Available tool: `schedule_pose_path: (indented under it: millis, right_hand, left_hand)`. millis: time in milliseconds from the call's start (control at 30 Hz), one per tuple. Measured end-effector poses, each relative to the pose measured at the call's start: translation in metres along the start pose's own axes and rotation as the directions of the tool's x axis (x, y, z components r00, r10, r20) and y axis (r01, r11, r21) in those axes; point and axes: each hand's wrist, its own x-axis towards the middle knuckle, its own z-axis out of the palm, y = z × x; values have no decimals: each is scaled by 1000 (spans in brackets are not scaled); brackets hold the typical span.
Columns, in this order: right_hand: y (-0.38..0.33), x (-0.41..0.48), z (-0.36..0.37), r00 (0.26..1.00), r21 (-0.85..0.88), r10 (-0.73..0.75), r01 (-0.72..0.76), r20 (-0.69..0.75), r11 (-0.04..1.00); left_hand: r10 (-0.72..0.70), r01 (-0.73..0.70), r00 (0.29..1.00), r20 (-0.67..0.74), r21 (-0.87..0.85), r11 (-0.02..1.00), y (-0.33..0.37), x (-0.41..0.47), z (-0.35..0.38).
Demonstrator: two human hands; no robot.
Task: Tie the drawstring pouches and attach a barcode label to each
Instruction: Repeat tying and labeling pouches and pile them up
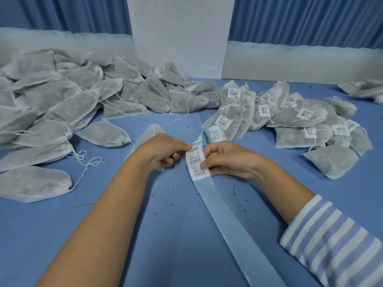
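Peeling step: the left hand (163,151) pinches a corner of the topmost barcode label (194,149), seemingly lifting it off.
Right hand (226,160): curled round the label strip (196,164), thumb pressing on its face just below that label.
Strip axis: its bare blue liner (228,220) trails from the hands toward the bench's (165,241) near right edge.
Target pouch (152,130): probably the single one partly hidden under the left hand, long axis pointing away, neck at the far end.
Key relation: the pouch lies just left of the label, nearer the left hand.
Piles: unlabelled pouches (62,96) far left, labelled pouches (290,121) far right.
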Motion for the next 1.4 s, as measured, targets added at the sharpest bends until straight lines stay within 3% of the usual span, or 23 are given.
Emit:
schedule_pose_path:
  millis: [133, 300, 467, 700, 900, 1133, 1267, 1400]
  right_hand:
    - [-2, 1, -1, 1000, 57, -1, 1, -7, 998]
    - [-5, 2, 0, 994, 151, -6, 23, -110, 988]
    - [-1, 7, 2, 976, 187, -25, 67, -217, 980]
    - [4, 10, -6, 945, 193, -113, 178, -307, 965]
    - [3, 11, -6, 935, 202, -98, 174, -340, 964]
    - [4, 11, -10, 959, 205, -81, 140, -273, 969]
    - [6, 8, -14, 972, 145, -126, 156, -199, 977]
    - [8, 9, -14, 966, 145, -147, 180, -213, 973]
  left_hand:
    - [32, -27, 998, 59, -84, 996, 0, 0, -5]
    - [135, -133, 991, 14, -98, 986, -2, 4, -6]
    - [301, -302, 953, 33, 186, 935, -4, 1, -1]
    - [471, -429, 882, -8, 404, 808, -9, 4, 6]
    - [587, -471, 809, 33, 634, 613, -13, 3, 9]
    - [738, -562, 671, 74, 701, 440, -11, 0, 15]
    - [745, -559, 664, 64, 704, 438, -13, 2, 15]
    - [735, -528, 676, 51, 729, 436, -14, 4, 15]
